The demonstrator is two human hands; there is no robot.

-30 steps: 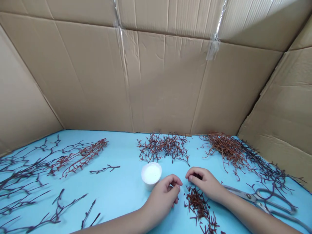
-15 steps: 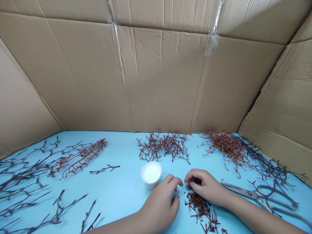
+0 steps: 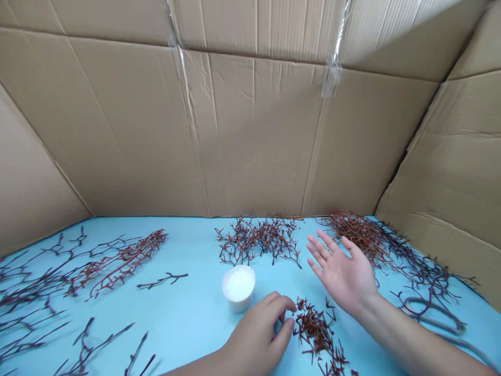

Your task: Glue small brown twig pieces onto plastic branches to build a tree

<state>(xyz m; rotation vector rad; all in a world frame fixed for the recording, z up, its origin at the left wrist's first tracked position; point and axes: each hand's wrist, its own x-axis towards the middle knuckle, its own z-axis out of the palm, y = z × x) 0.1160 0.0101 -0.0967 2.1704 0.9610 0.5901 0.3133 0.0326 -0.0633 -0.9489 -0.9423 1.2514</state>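
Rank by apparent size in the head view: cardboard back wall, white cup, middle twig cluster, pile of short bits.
1. Cardboard back wall
2. Middle twig cluster and pile of short bits: too alike to rank
3. White cup

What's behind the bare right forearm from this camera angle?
Past the right forearm, the handles of the grey metal scissors show on the pale blue tabletop, thin dark branching twigs crossing one loop. The blades can't be seen; the forearm covers that part.

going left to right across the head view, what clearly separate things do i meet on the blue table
Dark branches → lone twig → white cup → red bits → scissors, partly hidden.
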